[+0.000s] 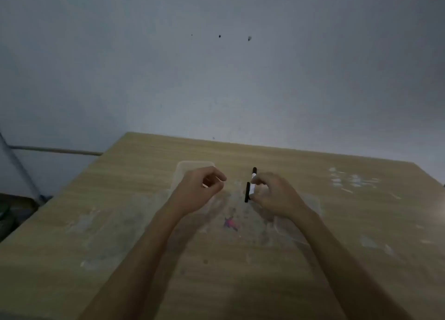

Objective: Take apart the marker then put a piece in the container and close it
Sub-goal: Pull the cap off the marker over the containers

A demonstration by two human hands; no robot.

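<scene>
My right hand pinches the white body of the marker, whose black end points away from me. A separate black piece lies alongside the marker just left of my fingers; I cannot tell whether it is held. My left hand hovers with curled, parted fingers and nothing in it. It is over the near side of a translucent plastic container on the wooden table. A flat translucent piece that looks like the lid shows from under my right hand.
The table top carries pale smears and a pink-purple stain between my forearms. A grey wall rises right behind the table's far edge. The left table edge drops to a dim floor with a pipe.
</scene>
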